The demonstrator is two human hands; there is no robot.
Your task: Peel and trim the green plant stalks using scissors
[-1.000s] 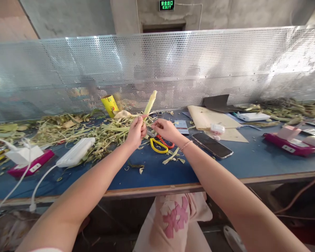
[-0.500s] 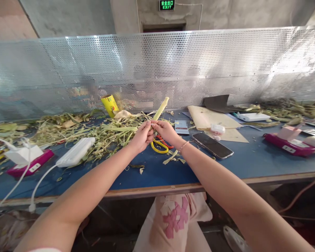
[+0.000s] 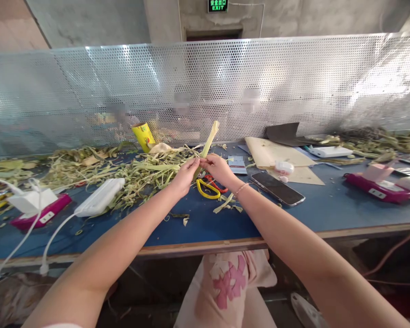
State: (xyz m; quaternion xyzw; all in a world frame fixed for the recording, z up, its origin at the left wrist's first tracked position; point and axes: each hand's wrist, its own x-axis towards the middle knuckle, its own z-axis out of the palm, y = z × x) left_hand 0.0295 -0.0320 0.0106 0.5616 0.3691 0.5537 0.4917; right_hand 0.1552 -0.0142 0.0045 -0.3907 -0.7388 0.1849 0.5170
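Concrete walls (image 3: 99,23) and a perforated metal screen (image 3: 294,82) rise behind a long blue table (image 3: 191,230); a lit green exit sign (image 3: 217,5) hangs above, and blurred figures show through the holes. Over the middle of the table, near the tangled heap of dry plant strips (image 3: 146,172), both hands meet at one pale green stalk (image 3: 211,139) – it stands clear of the tabletop, tilted, its top leaning away and to the right; the left hand (image 3: 185,174) has its fingers closed round the lower part, thumb on top; the right hand (image 3: 220,169), a bracelet (image 3: 241,189) at its wrist, has thumb and fingertips drawn together in a pinch on the stalk, just beside the left thumb; the small gap between the fingertips is too fine to make out. Just below the hands lies a tool with yellow and red handles (image 3: 208,195); to the right are a small card (image 3: 237,165), a dark phone (image 3: 278,188), beige paper (image 3: 264,152) and a white case (image 3: 284,168); to the left – a yellow can (image 3: 143,136), tilted, behind the heap, and a white power bank (image 3: 100,197) at its near edge.
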